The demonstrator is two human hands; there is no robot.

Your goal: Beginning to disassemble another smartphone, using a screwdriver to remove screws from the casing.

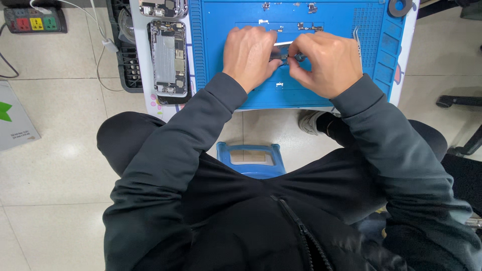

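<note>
Both hands meet over the middle of a blue repair mat [221, 20]. My left hand [249, 55] pinches a small dark electronic part [281, 56] at its fingertips. My right hand [326, 62] is closed on a thin tool with a round dark end [299, 56], its tip touching the same part. A slim white strip [281, 43] pokes out between the two hands. Most of the part is hidden by my fingers.
An opened phone body [169, 57] lies left of the mat, another opened device [161, 7] above it. Tweezers [357, 37] and small loose parts [306, 25] rest on the mat. A power strip [32, 21] and cable lie on the tiled floor; a blue stool [251, 160] is below me.
</note>
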